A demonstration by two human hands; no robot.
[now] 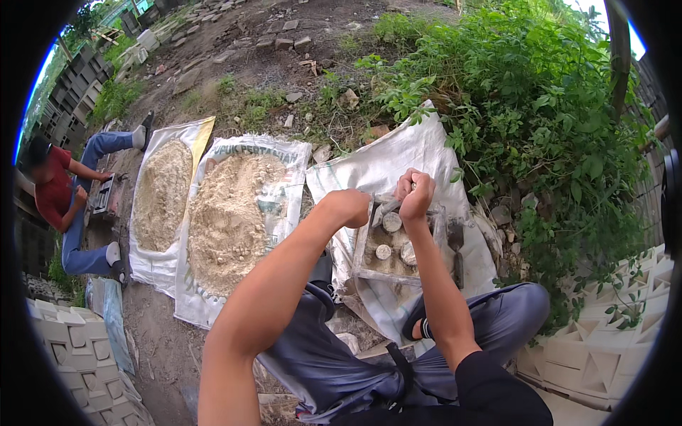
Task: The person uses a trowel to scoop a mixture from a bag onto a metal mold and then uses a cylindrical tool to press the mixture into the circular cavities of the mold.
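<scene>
A square, dusty mould frame (361, 254) lies between my knees on a white woven sack (398, 160). Pale powder covers its inside, where several round, powder-topped pieces (383, 252) stand. My left hand (349, 208) is closed at the frame's far left corner; its fingers face away, hiding anything in them. Over the far side of the frame, my right hand (415, 193) makes a fist, with a small round end showing at its top. A grey bar (385, 211) slants below that fist; I cannot tell whether it is held. Beside the frame's right side lies a dark trowel-like tool (456, 238).
Two more sacks carry heaps of pale powder (231, 213) and sandy material (162, 195) to my left. Beyond them sits a person in red (57, 181) with a box-shaped tool. Leafy plants (490, 106) crowd the right. Patterned blocks (597, 334) stand at lower right.
</scene>
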